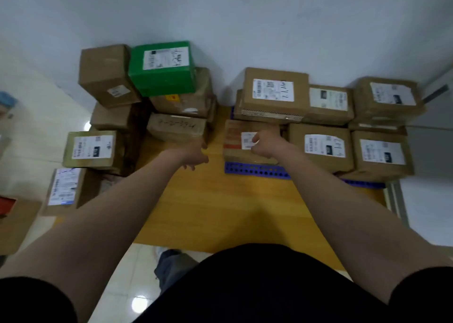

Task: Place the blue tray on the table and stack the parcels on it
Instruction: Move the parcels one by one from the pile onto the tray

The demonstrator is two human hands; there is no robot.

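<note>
Both bare arms are stretched out over the yellow wooden table (pixel 220 207), and the blue tray (pixel 257 170) lies flat on the table's right half, its perforated front edge showing under the load. Parcels crowd it. The red-printed parcel (pixel 231 139) sits at the front left corner, a labelled brown parcel (pixel 321 148) is just beside it, and another brown one (pixel 382 153) is at the front right. Behind them come a big box marked in pen (pixel 274 90), perched on a lower carton, then a middle box (pixel 329 102), then a far-right box (pixel 387 97), also raised on something beneath. The right hand (pixel 266 145) is down on top of the red-printed parcel, right by its white label. The fingers look bent, but the blur means I cannot tell whether that grip is closed on the box or merely resting. The left hand (pixel 196 155) hovers above bare table with its grip loose, fingers dangling and nothing in them, just short of a handwritten brown parcel (pixel 176 128). That one fronts the unsorted pile on the left, where a green parcel (pixel 161 70) rides high beside a tall brown box (pixel 105 75). An olive-toned parcel (pixel 92 148) and a long labelled one (pixel 63 188) sit nearer the table's left edge. A pale wall (pixel 245 16) stands behind it all.
</note>
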